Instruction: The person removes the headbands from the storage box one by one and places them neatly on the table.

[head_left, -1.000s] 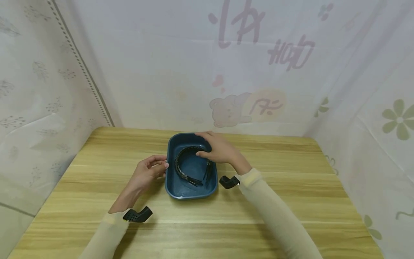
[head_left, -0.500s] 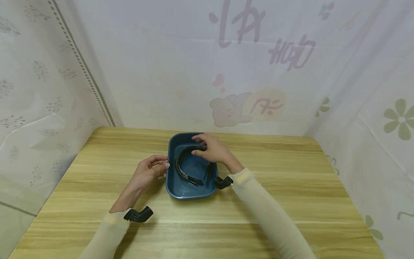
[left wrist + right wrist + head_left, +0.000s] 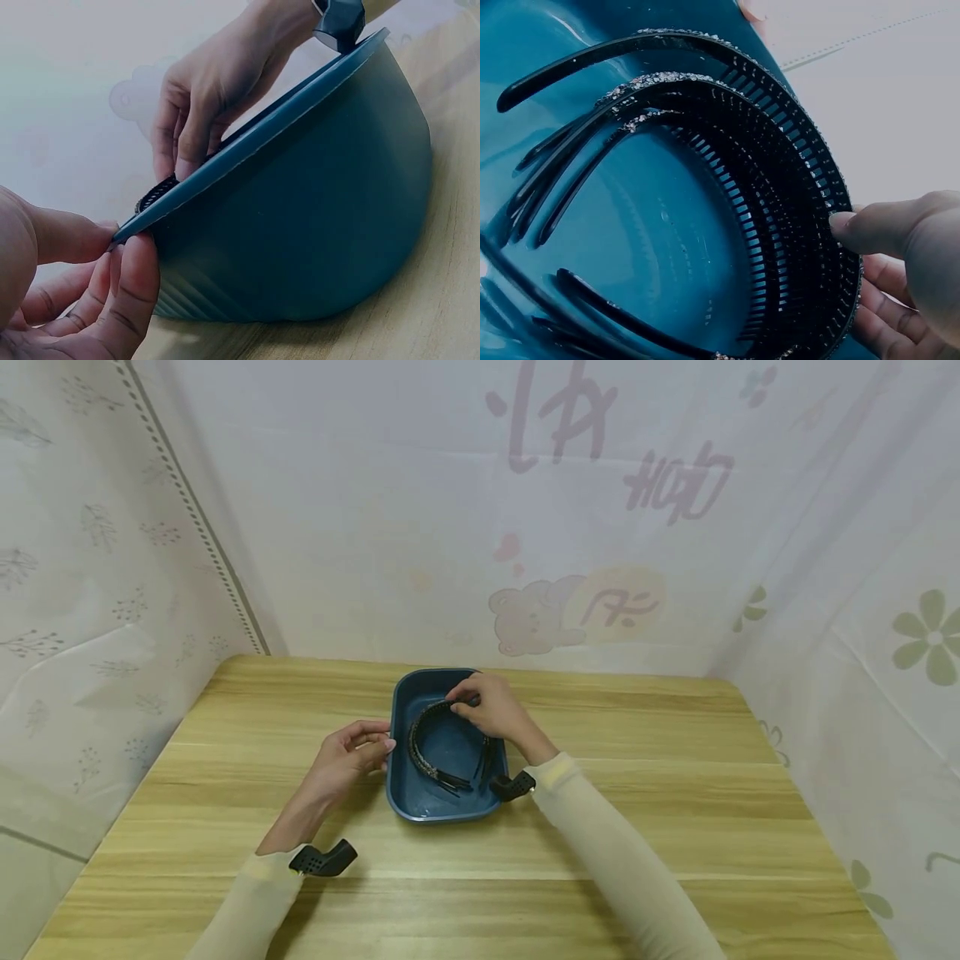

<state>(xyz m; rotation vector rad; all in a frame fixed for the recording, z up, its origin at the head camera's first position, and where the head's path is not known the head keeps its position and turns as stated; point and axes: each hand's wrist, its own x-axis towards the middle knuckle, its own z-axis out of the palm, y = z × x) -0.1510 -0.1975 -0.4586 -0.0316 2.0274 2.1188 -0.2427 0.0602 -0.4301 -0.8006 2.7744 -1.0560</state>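
Several black toothed headbands [image 3: 420, 756] with glittery stones lie stacked in a blue plastic basin [image 3: 444, 817]. My left hand [image 3: 343, 762] pinches the basin's left rim, thumb on top and fingers below, as the left wrist view shows. Inside the basin, my right hand [image 3: 495, 706] holds the curved top of a headband [image 3: 832, 180]. In the right wrist view its thumb [image 3: 877, 225] presses the inner toothed face while the fingers lie along the outer side. That headband stands a little apart from the others at one end. In the head view the right hand hides part of the stack.
The basin stands on a wood-grain table [image 3: 637, 827] near its back edge. Pale printed cloth [image 3: 360, 527] hangs behind and at both sides. Black wrist devices [image 3: 324, 858] sit at both sleeves.
The right hand has moved from the basin's far right rim inward and down to the headbands, and its thumb and fingers have closed on one. The left hand stays on the rim.
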